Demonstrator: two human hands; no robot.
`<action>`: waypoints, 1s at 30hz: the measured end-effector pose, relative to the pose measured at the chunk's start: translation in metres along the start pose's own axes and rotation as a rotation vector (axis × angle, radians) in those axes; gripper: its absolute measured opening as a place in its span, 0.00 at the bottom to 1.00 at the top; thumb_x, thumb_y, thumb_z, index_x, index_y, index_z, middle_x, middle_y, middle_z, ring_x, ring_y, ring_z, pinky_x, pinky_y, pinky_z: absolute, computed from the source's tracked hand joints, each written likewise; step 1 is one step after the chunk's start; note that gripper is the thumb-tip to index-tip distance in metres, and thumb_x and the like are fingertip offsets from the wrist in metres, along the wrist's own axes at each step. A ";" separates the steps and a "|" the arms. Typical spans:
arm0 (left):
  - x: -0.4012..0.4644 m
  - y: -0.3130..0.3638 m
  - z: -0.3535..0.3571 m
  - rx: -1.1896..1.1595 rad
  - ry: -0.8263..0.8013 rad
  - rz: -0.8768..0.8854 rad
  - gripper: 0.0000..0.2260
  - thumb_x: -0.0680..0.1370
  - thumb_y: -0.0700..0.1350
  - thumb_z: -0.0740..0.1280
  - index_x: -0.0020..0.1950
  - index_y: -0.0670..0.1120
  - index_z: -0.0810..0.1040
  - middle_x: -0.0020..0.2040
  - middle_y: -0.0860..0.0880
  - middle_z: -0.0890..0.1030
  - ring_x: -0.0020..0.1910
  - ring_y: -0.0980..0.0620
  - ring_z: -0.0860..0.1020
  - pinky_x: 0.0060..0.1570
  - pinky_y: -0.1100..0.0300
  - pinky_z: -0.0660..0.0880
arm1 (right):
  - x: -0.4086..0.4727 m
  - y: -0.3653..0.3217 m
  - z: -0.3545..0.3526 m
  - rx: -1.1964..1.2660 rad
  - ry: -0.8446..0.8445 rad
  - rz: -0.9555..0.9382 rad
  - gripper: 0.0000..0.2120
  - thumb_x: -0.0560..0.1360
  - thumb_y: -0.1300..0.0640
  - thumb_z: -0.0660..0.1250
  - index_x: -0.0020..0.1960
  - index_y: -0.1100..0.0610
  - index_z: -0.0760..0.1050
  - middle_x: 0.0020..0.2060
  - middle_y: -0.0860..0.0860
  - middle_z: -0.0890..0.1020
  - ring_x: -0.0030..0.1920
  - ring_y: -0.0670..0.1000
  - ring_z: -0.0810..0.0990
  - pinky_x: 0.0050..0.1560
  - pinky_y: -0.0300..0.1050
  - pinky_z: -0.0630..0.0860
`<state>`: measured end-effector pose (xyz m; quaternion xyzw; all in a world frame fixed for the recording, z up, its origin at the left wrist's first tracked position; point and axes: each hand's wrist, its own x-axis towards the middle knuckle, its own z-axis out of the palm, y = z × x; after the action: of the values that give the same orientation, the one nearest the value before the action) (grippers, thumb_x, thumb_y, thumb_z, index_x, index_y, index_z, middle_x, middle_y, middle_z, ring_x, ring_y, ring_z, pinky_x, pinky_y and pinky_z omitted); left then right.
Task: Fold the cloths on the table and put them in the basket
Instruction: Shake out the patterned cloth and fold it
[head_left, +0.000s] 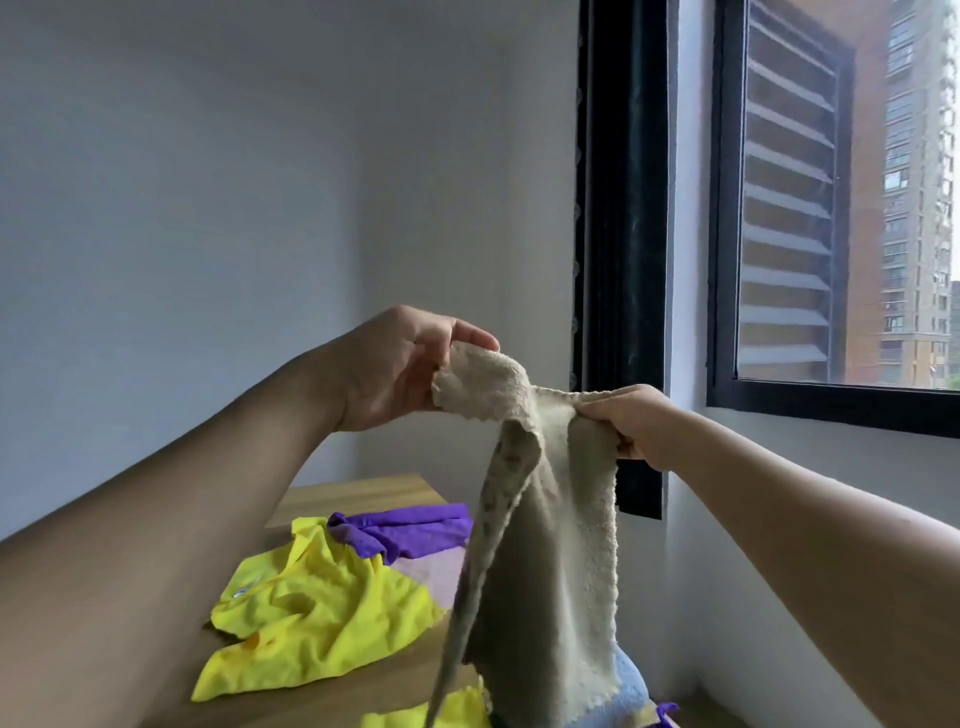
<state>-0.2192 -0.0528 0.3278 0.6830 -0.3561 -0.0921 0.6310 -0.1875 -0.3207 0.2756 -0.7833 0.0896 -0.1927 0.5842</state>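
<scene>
A fuzzy beige towel (550, 545) is held up in the air above the wooden table (358, 496). Its top edge is pinched by the left hand (400, 369) and bunched tight in the right hand (636, 426). One crumpled yellow cloth (311, 618) and one purple cloth (410, 532) are spread near the table's far edge. A soft blue cloth (631, 691) is seen at the near edge. No writing can be read.
</scene>
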 end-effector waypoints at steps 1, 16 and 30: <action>-0.001 0.002 0.003 0.043 -0.024 -0.002 0.18 0.65 0.35 0.57 0.50 0.41 0.79 0.42 0.44 0.79 0.39 0.49 0.77 0.38 0.58 0.77 | -0.005 -0.002 -0.002 0.005 -0.007 -0.015 0.10 0.72 0.55 0.73 0.51 0.59 0.83 0.45 0.54 0.84 0.42 0.51 0.81 0.49 0.49 0.80; -0.017 0.014 0.050 0.619 0.185 0.056 0.05 0.75 0.42 0.71 0.42 0.42 0.86 0.44 0.38 0.83 0.42 0.47 0.78 0.46 0.49 0.77 | -0.080 -0.037 -0.013 -0.036 -0.081 -0.360 0.05 0.79 0.58 0.63 0.54 0.53 0.76 0.38 0.49 0.78 0.35 0.45 0.75 0.36 0.40 0.73; -0.023 -0.002 0.052 0.866 0.399 0.312 0.06 0.75 0.38 0.70 0.43 0.48 0.84 0.37 0.50 0.84 0.36 0.55 0.83 0.44 0.59 0.81 | -0.100 -0.048 -0.016 -0.047 -0.102 -0.412 0.19 0.74 0.72 0.53 0.38 0.56 0.79 0.37 0.52 0.78 0.35 0.48 0.74 0.36 0.41 0.74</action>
<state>-0.2650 -0.0801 0.3086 0.8252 -0.3317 0.2920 0.3517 -0.2894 -0.2839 0.3052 -0.8071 -0.0977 -0.2660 0.5179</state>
